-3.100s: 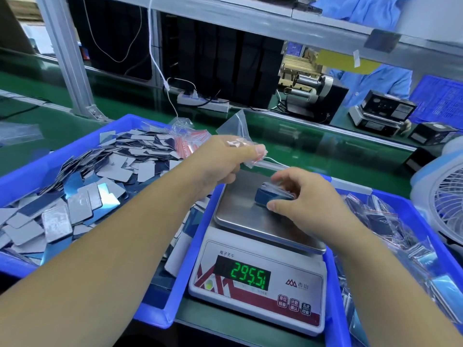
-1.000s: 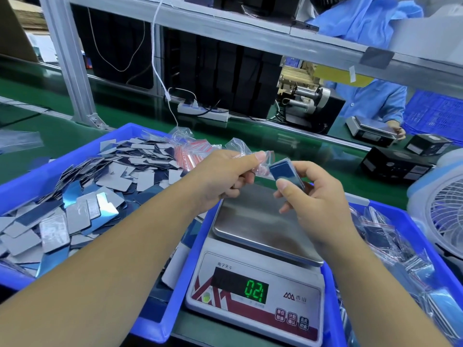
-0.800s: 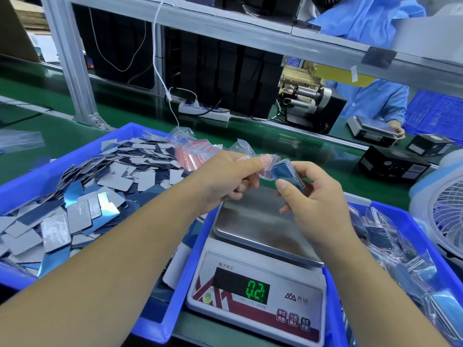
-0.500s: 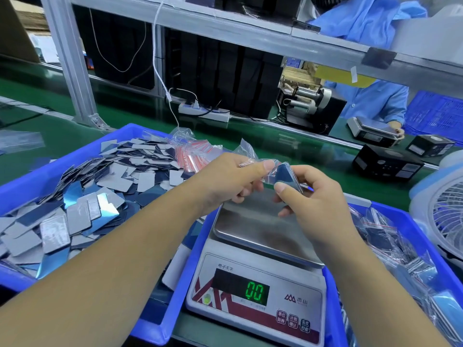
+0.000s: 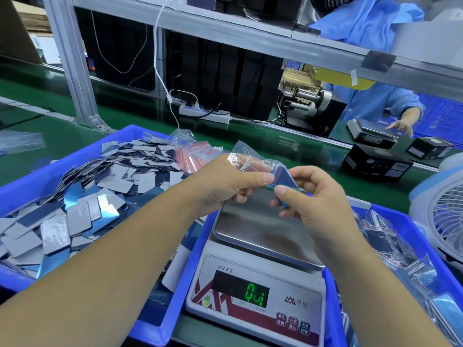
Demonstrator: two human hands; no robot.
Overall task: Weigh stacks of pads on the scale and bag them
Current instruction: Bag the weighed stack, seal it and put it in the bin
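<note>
My left hand (image 5: pixel 225 184) pinches the mouth of a small clear plastic bag (image 5: pixel 246 159) above the scale. My right hand (image 5: pixel 313 196) grips a blue stack of pads (image 5: pixel 284 177), whose upper end sits at the bag's opening. Below both hands the scale (image 5: pixel 260 279) has a bare steel pan (image 5: pixel 260 226), and its green display shows a near-zero reading. The blue bin (image 5: pixel 32 181) at left holds a heap of loose grey and blue pads (image 5: pixel 82 204).
A pile of empty red-striped bags (image 5: pixel 193 154) lies at the left bin's far corner. Another blue bin (image 5: pixel 411 236) at right holds filled bags. A white fan (image 5: pixel 443 214) stands far right. Across the green belt, another person in blue works at a second scale (image 5: pixel 370 132).
My right hand lifted the pad stack off the scale pan and brought it up to the bag in my left hand. The display dropped from a high reading to near zero.
</note>
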